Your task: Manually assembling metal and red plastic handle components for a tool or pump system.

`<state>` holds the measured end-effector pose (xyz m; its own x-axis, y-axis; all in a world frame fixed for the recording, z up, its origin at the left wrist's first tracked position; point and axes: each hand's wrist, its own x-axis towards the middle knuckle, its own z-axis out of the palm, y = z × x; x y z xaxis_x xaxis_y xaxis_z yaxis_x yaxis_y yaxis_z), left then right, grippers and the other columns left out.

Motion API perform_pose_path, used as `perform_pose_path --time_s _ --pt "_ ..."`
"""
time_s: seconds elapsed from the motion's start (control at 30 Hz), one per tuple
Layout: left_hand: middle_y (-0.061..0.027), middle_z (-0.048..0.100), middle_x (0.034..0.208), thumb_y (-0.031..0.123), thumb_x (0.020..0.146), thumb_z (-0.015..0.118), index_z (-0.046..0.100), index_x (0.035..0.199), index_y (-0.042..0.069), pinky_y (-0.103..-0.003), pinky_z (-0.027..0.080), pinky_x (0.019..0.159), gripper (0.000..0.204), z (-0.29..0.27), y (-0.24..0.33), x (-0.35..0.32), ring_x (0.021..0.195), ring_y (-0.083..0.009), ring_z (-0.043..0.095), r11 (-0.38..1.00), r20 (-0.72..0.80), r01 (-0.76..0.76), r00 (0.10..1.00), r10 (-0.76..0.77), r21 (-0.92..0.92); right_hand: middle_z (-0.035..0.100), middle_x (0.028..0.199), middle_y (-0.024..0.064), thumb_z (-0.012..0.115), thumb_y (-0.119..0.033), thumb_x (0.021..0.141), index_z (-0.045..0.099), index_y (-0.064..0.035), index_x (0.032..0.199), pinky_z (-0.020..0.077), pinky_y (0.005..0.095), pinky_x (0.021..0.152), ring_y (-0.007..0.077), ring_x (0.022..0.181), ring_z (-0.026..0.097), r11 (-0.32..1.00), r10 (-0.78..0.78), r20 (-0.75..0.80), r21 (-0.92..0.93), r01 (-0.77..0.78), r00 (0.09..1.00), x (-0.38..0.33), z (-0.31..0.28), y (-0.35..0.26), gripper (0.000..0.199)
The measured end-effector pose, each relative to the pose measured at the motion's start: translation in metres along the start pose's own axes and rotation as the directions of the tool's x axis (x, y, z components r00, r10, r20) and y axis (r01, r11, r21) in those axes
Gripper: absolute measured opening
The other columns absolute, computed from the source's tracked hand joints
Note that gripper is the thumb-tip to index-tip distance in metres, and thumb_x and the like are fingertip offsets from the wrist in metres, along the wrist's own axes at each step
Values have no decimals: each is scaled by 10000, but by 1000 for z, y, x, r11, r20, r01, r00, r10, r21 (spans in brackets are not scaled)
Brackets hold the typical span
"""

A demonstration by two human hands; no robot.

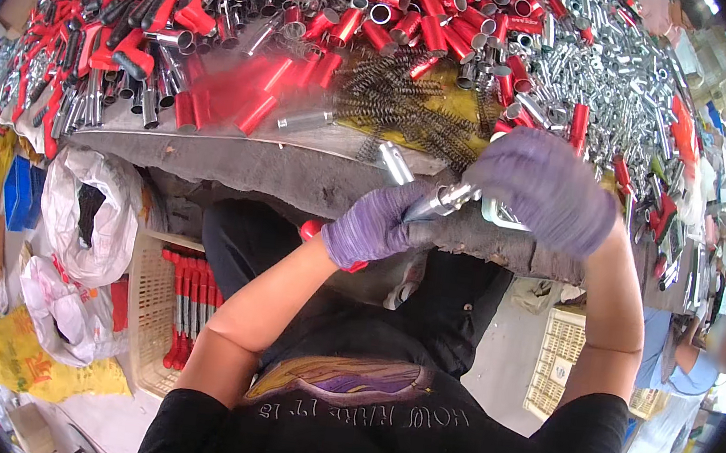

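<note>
My left hand (377,224), in a purple glove, is closed around a hand tool with a shiny metal tube (426,205) and a red handle (311,229). The tube points up to the right, and red shows below the palm. My right hand (551,190), gloved too, is smeared by motion at the tube's upper end, beside a silver fitting (456,197); its fingers cannot be made out. Just beyond the hands, a loose silver tube (397,163) lies at the bench edge. Dark coil springs (413,98) lie in a heap behind it.
Red sleeves (387,14), red-and-black handles (151,5) and small silver parts (613,72) cover the bench (236,163). A crate (150,292) of red-ended tools stands lower left, near white sacks (92,205). Another crate (555,360) and a person (679,356) are at right.
</note>
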<state>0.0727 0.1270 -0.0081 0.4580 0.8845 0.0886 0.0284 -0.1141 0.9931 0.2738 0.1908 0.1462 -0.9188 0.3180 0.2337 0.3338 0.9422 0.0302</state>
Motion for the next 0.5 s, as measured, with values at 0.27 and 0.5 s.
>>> perform_pose_path --time_s 0.27,0.5 --pt "4 512 725 312 835 631 505 1104 39 -246 414 543 404 6 0 -2 604 -87 478 981 -52 -110 993 103 -160 648 964 81 618 -303 835 604 -107 1100 518 361 773 249 893 634 949 180 259 209 -237 949 9 -11 -2 331" --pt "-20 574 742 240 765 694 557 926 46 -261 450 588 287 10 -4 -4 644 -121 543 991 -101 -103 989 112 88 606 1129 164 431 -271 923 623 -101 1049 465 416 877 326 1004 600 512 820 -91 -324 -796 565 -98 13 253 285"
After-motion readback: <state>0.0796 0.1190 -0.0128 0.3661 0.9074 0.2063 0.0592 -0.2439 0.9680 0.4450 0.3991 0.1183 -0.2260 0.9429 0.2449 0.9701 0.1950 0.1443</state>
